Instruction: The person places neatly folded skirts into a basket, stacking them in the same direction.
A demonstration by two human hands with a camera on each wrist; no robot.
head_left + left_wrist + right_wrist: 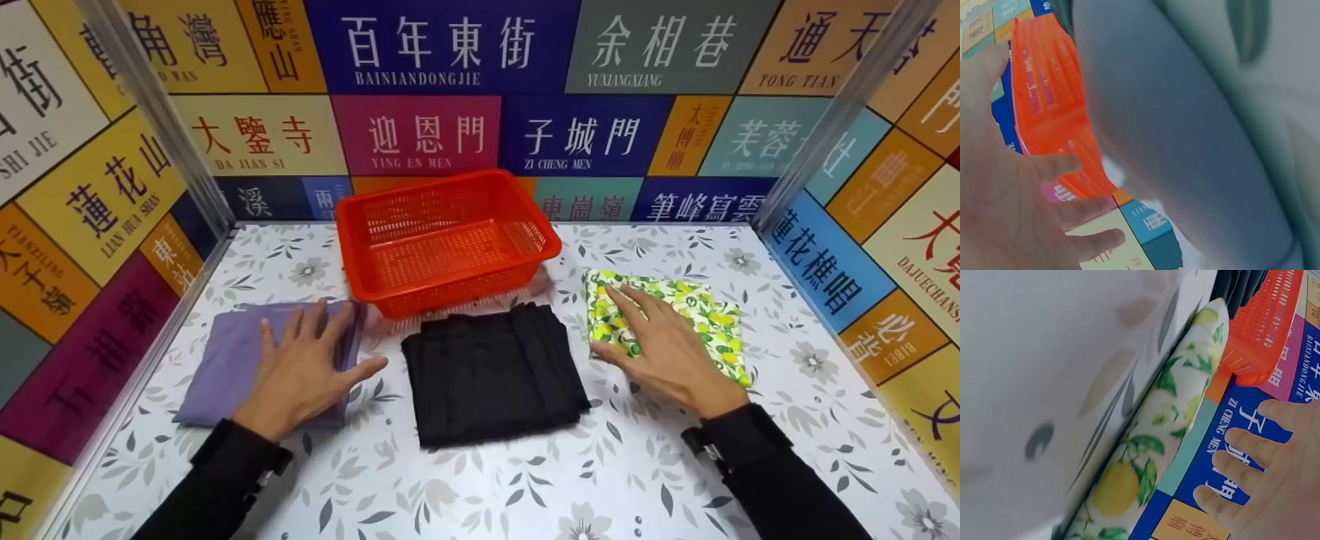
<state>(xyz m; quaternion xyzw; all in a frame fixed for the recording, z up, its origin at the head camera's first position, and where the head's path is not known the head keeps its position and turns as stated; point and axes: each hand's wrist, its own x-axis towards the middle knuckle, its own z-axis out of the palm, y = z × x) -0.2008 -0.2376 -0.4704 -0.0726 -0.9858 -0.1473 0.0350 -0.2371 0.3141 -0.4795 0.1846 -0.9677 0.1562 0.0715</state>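
Purple cloth (221,364) and patterned cloth (703,315) lie folded, left hand (301,371) and right hand (670,352) spread.

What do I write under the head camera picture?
Left fingers over purple cloth, right fingers over lemon-print cloth, black cloth between, red basket behind.

folded purple cloth (223,367): matt, smooth fabric. folded black cloth (495,382): matt fabric, softly creased. lemon-printed cloth (714,319): smooth printed fabric, matt. basket (450,289): red plastic, slightly glossy, perforated. tabletop (480,487): smooth, leaf-printed covering, plastic or paper, the view too soft to tell. backdrop (450,64): smooth printed surface.
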